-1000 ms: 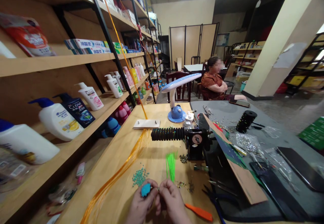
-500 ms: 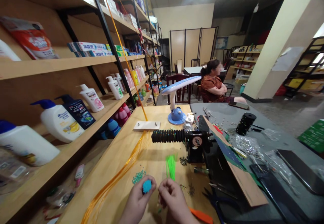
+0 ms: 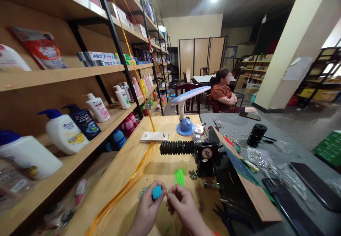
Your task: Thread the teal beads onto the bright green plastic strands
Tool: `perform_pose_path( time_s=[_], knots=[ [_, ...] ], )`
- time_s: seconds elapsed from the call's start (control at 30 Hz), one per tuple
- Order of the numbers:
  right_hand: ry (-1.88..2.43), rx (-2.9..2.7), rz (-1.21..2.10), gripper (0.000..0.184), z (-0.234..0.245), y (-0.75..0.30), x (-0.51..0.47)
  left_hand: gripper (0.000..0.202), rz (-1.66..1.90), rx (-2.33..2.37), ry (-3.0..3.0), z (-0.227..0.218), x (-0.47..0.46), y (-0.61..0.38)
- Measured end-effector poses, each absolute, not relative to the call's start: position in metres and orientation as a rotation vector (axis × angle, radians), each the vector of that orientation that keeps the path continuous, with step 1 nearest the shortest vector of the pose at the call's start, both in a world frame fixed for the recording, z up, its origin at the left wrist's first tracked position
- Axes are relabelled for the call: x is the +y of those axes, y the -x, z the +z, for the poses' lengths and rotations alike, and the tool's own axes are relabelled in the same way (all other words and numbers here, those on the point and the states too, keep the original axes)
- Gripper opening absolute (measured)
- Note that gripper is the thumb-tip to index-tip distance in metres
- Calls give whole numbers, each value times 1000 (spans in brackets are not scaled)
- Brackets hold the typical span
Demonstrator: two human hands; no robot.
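Note:
My left hand is closed around a small bright-blue cluster, which looks like it is made of beads and pokes up between thumb and fingers. Close beside it on the right, my right hand is pinched, fingertips almost touching the left hand; whatever lies in the pinch is too small to make out. Loose teal beads lie on the wooden table, partly covered by my left hand. Just beyond my right hand is a bundle of bright green strands.
Orange threads run along the table's left side from a white clamp plate. A black ridged roller device and a blue desk lamp stand ahead. Pliers lie right. A person sits beyond; shelves with bottles line the left.
The view has tilted up slightly, so the surroundings sit lower in the picture. Both hands stay close together with the blue cluster still in the left; the left hand now covers more of the teal beads.

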State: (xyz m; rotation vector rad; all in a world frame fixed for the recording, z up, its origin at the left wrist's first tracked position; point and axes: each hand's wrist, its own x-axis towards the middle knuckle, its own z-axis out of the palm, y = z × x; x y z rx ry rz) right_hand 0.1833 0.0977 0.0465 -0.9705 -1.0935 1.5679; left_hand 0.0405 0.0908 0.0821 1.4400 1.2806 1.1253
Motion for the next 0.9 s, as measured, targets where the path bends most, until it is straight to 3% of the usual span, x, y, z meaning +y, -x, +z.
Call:
perform_pose_path(
  time_s=[0.2,0.43,0.63,0.9],
  knots=[
    [909,-939,1652,60,52,-200,101,51,1038,1241,-1404,66,98,-43],
    [836,-773,1703,58,64,-211,101,40,880,956,-1445,53,103,-51],
    [900,-779,1654,56,61,-215,98,44,927,1110,-1412,46,105,-48],
    [1231,-1460,971,24,37,-221,91,44,902,1118,-1400,43,106,-50]
  ],
)
